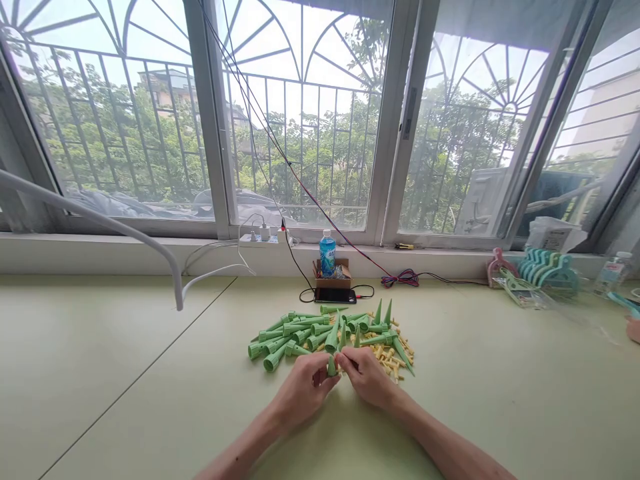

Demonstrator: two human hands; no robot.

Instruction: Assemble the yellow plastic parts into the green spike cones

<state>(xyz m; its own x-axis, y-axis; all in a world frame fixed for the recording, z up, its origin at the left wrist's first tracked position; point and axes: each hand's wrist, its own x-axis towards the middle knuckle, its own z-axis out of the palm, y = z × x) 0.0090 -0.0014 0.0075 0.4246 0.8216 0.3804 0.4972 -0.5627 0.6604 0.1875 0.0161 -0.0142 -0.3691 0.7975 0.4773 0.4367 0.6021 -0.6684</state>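
Green cone [331, 365] is b/w the hands, just in front of the pile, pointing up. L hand [306, 383] pinches it b/w thumb & fingers. R hand [364, 377] is right beside it, fingertips bunched; can't tell if they pinch anything, too small.

Behind: pile of green cones [300, 329], most lying flat, a few tip up, w/ yellow pegs [393, 362] mostly on the R side. All on a pale green table [125, 400].

Past pile: black phone [335, 295] w/ cable plugged in, then cardboard box [334, 283] & blue bottle [327, 252]. Coiled wire [401, 278] to R. Far R: plastic hangers [545, 268], clear bottle [613, 272], plus another person's hand [633, 328] at the edge. Windows [305, 147] at back.
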